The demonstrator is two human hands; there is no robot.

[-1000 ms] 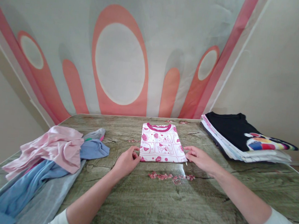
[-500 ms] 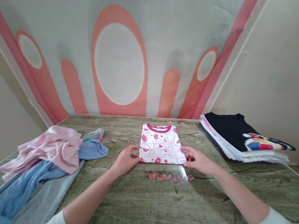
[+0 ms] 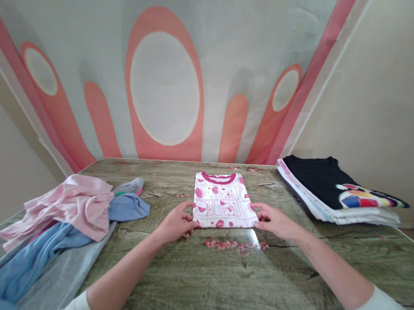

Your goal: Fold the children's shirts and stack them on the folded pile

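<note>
While the folded white-and-pink shirt (image 3: 222, 205) lies flat on the wood-patterned table (image 3: 218, 282), collar (image 3: 218, 181) away from you, your left hand (image 3: 175, 224) touches its near left corner and your right hand (image 3: 275, 221) its right edge near the other corner, thumbs (image 3: 260, 224) and forefingers (image 3: 260, 206) slightly parted; rumpled clothes (image 3: 68, 206) lie well to your left, a folded stack (image 3: 356, 217), black garment (image 3: 314, 180) uppermost, to your right

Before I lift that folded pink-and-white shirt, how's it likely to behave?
The folded shirt looks like soft fabric, so it would probably sag or come unfolded if lifted by one edge. It's small and flat, so likely light and unlikely to roll or tip. The tabletop looks smooth and shiny, so the shirt may slide when pushed.
</note>
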